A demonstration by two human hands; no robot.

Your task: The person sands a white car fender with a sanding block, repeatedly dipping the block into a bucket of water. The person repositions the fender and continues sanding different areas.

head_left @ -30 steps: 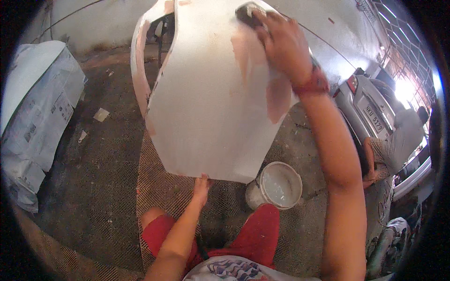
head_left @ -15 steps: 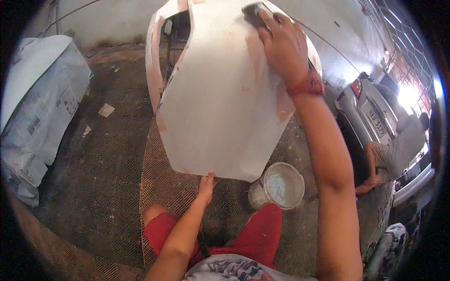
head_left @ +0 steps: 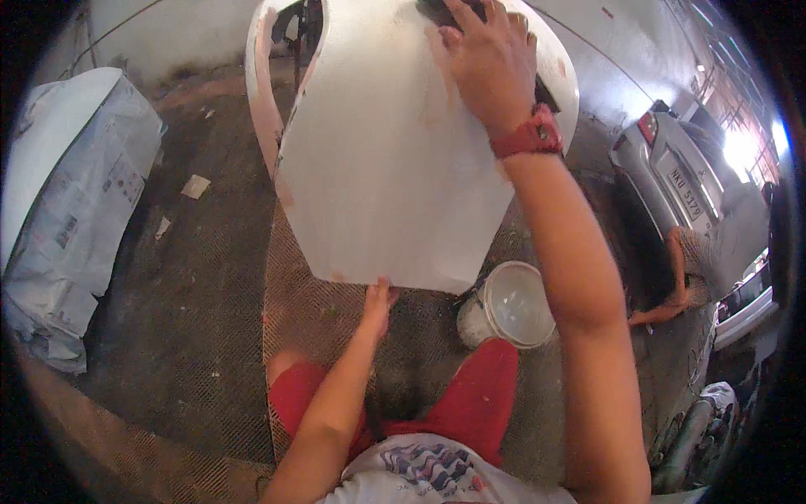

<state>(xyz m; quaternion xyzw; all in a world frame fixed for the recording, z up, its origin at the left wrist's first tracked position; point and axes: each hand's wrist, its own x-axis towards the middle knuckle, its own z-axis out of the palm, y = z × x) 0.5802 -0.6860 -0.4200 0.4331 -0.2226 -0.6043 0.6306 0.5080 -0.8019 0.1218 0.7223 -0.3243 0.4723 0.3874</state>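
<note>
A large white car body panel (head_left: 386,202) with pinkish filler patches stands in front of me, with a narrow opening along its far left side. Its near bottom edge is in the grip of my left hand (head_left: 379,307), thumb on top and the other fingers mostly hidden underneath. Stretched far forward, my right hand (head_left: 495,71) presses a dark sanding pad (head_left: 438,12) against the panel's far upper surface. The fingers cover much of the pad, and the top of the picture cuts it off. A red band circles my right wrist.
A white bucket (head_left: 514,307) holding cloudy liquid stands near my right knee. Left lies a pale panel (head_left: 50,126) over plastic and paper sheeting (head_left: 92,210). At the right, a person (head_left: 705,260) crouches beside a silver car (head_left: 672,168). Behind the panel rises a wall (head_left: 193,42).
My right hand has slid the pad farther away and a little left over the panel. My left hand stays on the bottom edge. The whole view has shifted slightly.
</note>
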